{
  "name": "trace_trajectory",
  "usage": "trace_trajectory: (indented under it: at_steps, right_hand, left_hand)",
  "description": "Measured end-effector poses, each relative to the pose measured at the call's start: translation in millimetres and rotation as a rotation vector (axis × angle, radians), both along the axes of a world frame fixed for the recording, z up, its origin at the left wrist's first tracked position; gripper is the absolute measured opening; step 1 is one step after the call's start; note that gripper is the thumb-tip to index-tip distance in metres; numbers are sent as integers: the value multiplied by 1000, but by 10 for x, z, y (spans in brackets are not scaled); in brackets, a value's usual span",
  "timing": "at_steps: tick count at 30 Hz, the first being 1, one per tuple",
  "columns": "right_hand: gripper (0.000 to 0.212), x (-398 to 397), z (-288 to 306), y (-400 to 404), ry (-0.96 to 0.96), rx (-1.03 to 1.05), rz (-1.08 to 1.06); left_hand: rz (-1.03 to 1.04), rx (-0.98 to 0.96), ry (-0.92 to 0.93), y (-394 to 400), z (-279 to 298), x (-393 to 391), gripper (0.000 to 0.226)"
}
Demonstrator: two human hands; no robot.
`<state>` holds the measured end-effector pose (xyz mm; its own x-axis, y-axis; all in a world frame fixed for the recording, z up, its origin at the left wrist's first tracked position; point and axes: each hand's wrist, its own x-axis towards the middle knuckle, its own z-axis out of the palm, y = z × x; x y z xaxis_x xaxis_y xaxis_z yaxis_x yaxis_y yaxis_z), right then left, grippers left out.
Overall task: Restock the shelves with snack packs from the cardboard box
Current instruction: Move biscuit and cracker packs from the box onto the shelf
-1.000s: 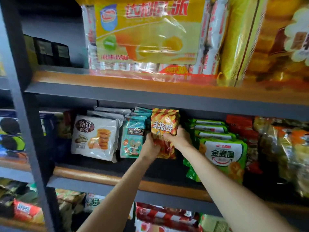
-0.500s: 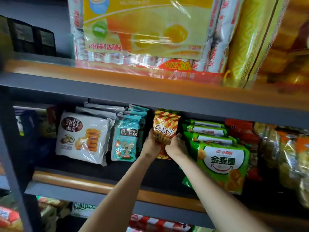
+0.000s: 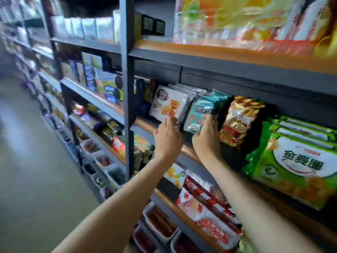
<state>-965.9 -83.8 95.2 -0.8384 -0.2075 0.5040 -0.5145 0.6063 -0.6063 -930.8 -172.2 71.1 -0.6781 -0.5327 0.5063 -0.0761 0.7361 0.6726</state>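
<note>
The orange-and-gold snack pack [image 3: 240, 119] stands upright on the middle shelf [image 3: 184, 149], just right of the right hand [image 3: 207, 138], whose fingers curl around a teal pack [image 3: 202, 114]. The left hand [image 3: 167, 136], fingers straight, touches a white cookie pack [image 3: 169, 105]. Green packs [image 3: 295, 161] stand further right; an aisle floor [image 3: 36, 161] lies left.

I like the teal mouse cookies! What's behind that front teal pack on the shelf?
Behind the front teal pack stand more teal packs in a row; their tops show. How many, and what is behind them, is hidden. The right hand touches the front pack's bottom.
</note>
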Motion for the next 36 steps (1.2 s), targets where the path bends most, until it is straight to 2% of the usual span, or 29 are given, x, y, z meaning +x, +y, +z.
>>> trace_trajectory:
  at_steps: [3,6,8,11,14,19,22,24,27,29,31,33,36]
  right_hand:
    - [47,555,-468,-321,-149,107,241]
    - [49,1232,-782,-738,-237,301,483]
    - [48,1748,-914,-1014,-254,464,641]
    - [42,2528,-1105,-1310,-246,665,822]
    - [31,3316,-1373,-1467,-357,811,1088]
    - [26,4587,-1962,-1564,-320,1017,1462]
    - [25,5219,-2403,-1623,-238,1134,1528]
    - [34,5517,-2700,-1688,-215,1215,1525]
    - [61,5836,-3005,-1773,-15,1279,1572]
    - [67,5993,-3113,-1856,317,1270,1645]
    - [60,6136,-3237,-2007,648,1347,1740]
    - [52,6246,-3392,-2177,772,1482,1731]
    - [51,6329,-3575,-2331,837,1630,1675]
  left_hand:
    - [228,60,-92,-222,-370,820,32]
    - [482,134,-184,-421,-670,1734,31]
    - [596,163,-256,-526,-862,2416,43]
    - [758,249,-455,-568,-1244,3471,37]
    - [905,400,-663,-406,-1711,4472,45]
    - [1128,854,-542,-245,-2185,5843,40]
    - [1188,884,-626,-263,-2433,6488,32]
    - [1195,864,-686,-340,-2580,6853,26]
    - [1196,901,-735,-442,-2775,7308,26]
    - [1191,922,-761,-536,-2923,7543,27]
    - [1172,909,-787,-619,-3033,7691,26]
    - [1131,884,-777,-685,-3088,7747,24]
    - [1044,879,-727,-811,-3130,7710,23]
